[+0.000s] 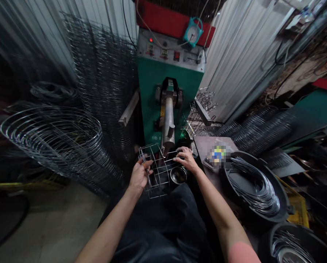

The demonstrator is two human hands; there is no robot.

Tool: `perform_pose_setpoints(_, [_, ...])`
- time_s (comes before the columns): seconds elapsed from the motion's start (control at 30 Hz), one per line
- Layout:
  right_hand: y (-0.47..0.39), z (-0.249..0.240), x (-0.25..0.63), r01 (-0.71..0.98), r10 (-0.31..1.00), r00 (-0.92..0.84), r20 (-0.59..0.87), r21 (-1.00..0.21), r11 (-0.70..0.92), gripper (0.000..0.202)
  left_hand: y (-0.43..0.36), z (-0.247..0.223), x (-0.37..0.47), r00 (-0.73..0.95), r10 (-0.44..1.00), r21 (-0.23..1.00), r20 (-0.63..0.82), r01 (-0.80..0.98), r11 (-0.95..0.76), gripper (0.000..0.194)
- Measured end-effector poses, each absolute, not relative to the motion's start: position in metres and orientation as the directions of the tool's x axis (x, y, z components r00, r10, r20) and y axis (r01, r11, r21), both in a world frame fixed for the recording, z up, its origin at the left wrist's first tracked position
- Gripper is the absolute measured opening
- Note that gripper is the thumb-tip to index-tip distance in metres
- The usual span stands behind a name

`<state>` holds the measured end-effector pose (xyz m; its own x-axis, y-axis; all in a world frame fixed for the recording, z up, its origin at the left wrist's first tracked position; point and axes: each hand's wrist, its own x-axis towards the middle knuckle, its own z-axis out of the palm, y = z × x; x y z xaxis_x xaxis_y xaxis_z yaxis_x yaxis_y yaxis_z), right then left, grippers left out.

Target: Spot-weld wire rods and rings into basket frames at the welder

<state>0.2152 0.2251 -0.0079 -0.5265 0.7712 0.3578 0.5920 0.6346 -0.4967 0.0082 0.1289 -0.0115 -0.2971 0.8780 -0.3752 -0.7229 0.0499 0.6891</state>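
My left hand (141, 176) is closed around the left side of a wire rack (158, 176), a small open frame of welded metal wires. It is held tilted in front of a green spot welder (149, 87). The welder's cylindrical metal arm (168, 120) points toward me, and its electrode tip sits right by the rack's upper wires. On the right, my right hand (187, 159) pinches a thin metal wire (172, 153) that reaches toward the tip. Whether this wire is joined to the rack I cannot tell. Below the right hand is a shiny round bowl (178, 175).
Tall stacks of wire racks (103, 73) and nested wire hoops (54, 128) stand at left. At right, black tubs hold wire rings (262, 197) and loose wires (289, 243), beside a small table (200, 144). A teal clock (193, 33) hangs on the welder.
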Motion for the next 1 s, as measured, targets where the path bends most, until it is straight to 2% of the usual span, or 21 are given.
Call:
perform_pose_setpoints(0.33, [0.236, -0.002, 0.213, 0.629, 0.797, -0.511, 0.323, -0.491, 0.603, 0.025, 0.145, -0.011, 0.006, -0.290, 0.876, 0.669, -0.385, -0.742, 0.048, 0.049])
perform_pose_setpoints(0.57, [0.240, -0.004, 0.210, 0.656, 0.818, -0.491, 0.299, -0.490, 0.573, 0.024, 0.155, -0.013, 0.002, -0.265, 0.856, 0.633, -0.443, -0.769, 0.089, 0.042])
perform_pose_setpoints(0.8, [0.230, 0.004, 0.208, 0.700, 0.839, -0.468, 0.279, -0.462, 0.544, 0.029, 0.155, -0.011, 0.000, -0.230, 0.870, 0.617, -0.437, -0.780, 0.104, 0.045])
perform_pose_setpoints(1.0, [0.189, 0.015, 0.215, 0.682, 0.797, -0.484, 0.361, -0.414, 0.602, 0.020, 0.125, -0.012, -0.002, -0.127, 0.903, 0.561, -0.410, -0.816, 0.139, 0.043])
